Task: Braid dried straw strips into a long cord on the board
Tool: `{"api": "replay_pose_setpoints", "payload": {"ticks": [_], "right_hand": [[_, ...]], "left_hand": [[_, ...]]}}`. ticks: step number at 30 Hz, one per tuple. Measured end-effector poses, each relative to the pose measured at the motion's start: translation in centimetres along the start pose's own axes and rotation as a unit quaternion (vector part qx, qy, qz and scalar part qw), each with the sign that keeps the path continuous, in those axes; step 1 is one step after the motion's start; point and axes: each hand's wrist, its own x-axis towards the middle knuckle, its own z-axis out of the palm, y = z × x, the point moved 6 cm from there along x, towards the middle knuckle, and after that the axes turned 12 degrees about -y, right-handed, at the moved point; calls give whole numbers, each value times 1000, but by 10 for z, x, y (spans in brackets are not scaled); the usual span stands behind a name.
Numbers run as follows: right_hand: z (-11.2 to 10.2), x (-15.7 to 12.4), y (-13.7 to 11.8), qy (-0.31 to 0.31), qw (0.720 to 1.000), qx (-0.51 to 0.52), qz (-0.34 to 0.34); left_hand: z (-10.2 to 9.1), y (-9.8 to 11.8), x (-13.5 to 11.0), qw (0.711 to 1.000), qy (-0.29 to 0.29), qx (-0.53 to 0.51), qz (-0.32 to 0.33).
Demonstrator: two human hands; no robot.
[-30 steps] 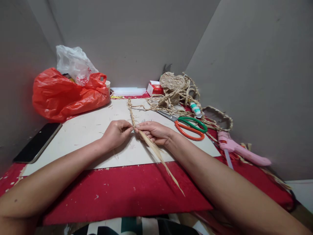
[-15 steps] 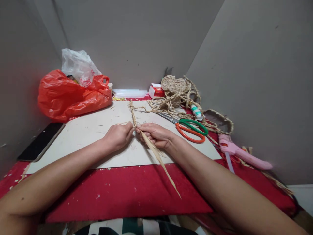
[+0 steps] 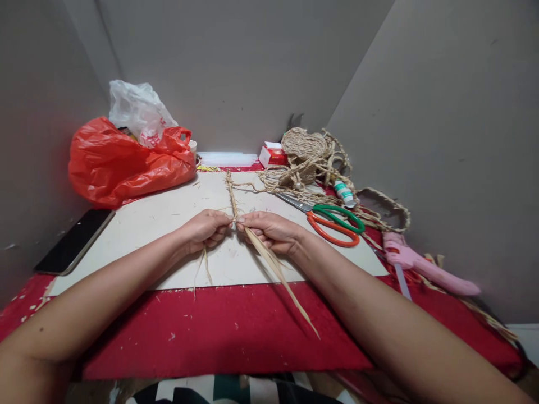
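Note:
A twisted straw rope (image 3: 231,192) runs from the back of the pale board (image 3: 168,219) to my two hands at its middle. My left hand (image 3: 205,230) pinches the rope's near end, and thin loose strands (image 3: 201,272) hang from under its fingers. My right hand (image 3: 269,230) is closed on a flat straw strip (image 3: 281,280) that trails toward me over the red cloth (image 3: 219,331). The fingertips of both hands meet at the rope's end.
Green-and-orange scissors (image 3: 334,223) lie right of my hands. Beyond them sit a pile of braided rope (image 3: 307,157), a small bottle (image 3: 344,192) and a pink glue gun (image 3: 425,266). A red plastic bag (image 3: 122,163) and a phone (image 3: 73,242) are on the left. Walls close in on three sides.
Thin loose strands now hang out from under my left hand. Both hands stay pinched at the rope's end, and the view has shifted slightly.

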Motion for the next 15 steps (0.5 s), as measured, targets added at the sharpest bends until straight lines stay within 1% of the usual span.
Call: {"api": "replay_pose_setpoints", "payload": {"ticks": [5,10,13,15], "right_hand": [[0,-1,0,0,1000,8,12],[-5,0,2,8,999,40,9],[-5,0,3,7,998,60,9],[-6,0,3,8,997,70,11]], "left_hand": [[-4,0,-1,999,13,-34,4],[-6,1,-1,999,25,-44,11],[-7,4,-2,998,47,-27,18],[-8,6,-3,997,67,14,33]]}}
